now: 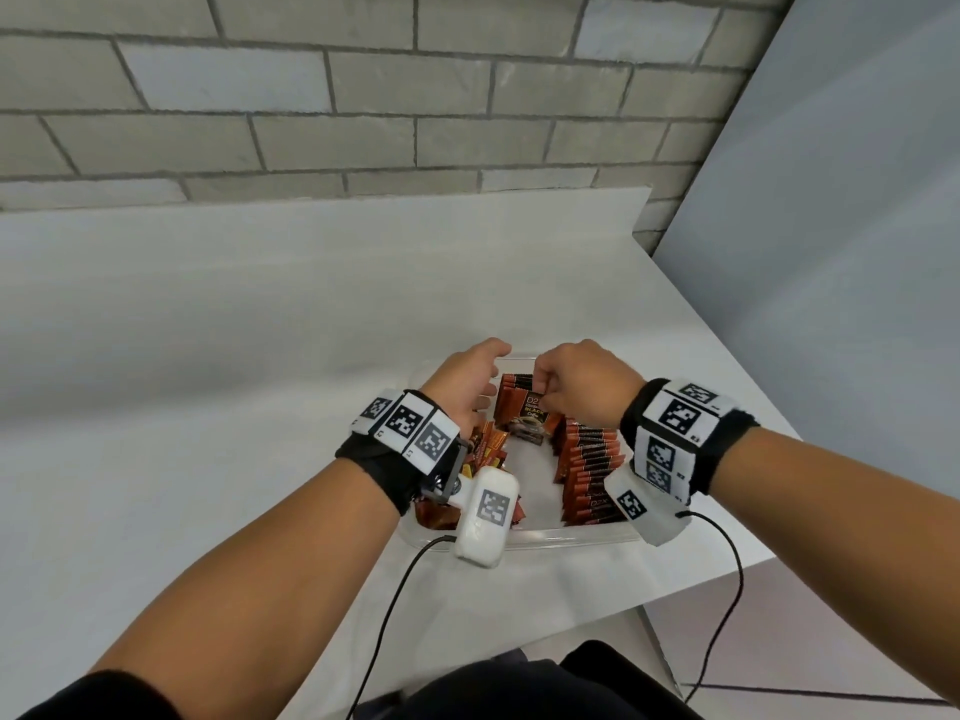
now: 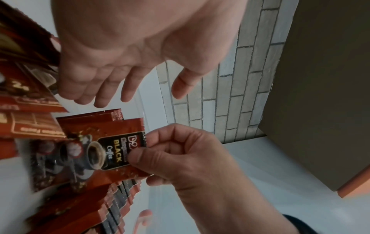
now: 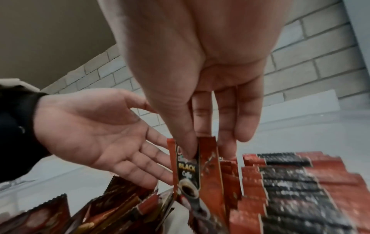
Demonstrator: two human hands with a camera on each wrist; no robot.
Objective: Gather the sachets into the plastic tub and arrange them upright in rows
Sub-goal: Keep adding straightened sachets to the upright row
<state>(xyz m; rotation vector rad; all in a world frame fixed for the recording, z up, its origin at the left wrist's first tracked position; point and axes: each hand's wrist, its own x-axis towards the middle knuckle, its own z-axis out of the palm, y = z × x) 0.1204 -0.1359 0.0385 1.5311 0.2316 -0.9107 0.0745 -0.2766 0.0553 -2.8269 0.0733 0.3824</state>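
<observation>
The white table [image 1: 208, 356] carried the clear plastic tub [image 1: 524, 538] near its front right corner, and everything else sat inside that tub. Along the tub's right wall a long row of sachets [image 1: 592, 459] stood on edge, packed face to face; against its left wall a looser heap of sachets [image 1: 488, 444] lay tilted and overlapping. At the tub's far end the right hand [image 1: 582, 387] pinched a black-coffee sachet [image 2: 108, 152] by its top edge between thumb and forefinger, the long axis near vertical, printed face toward the person, bottom edge down toward the tub floor. It hung directly beneath the grip, just ahead of a few sachets already standing at the far wall. The left hand [image 1: 467, 381] was beside it to the left, palm open and fingers relaxed, holding nothing, close enough to steady the sachet. Judging from this, the sachet needed lowering straight down against the far group.
</observation>
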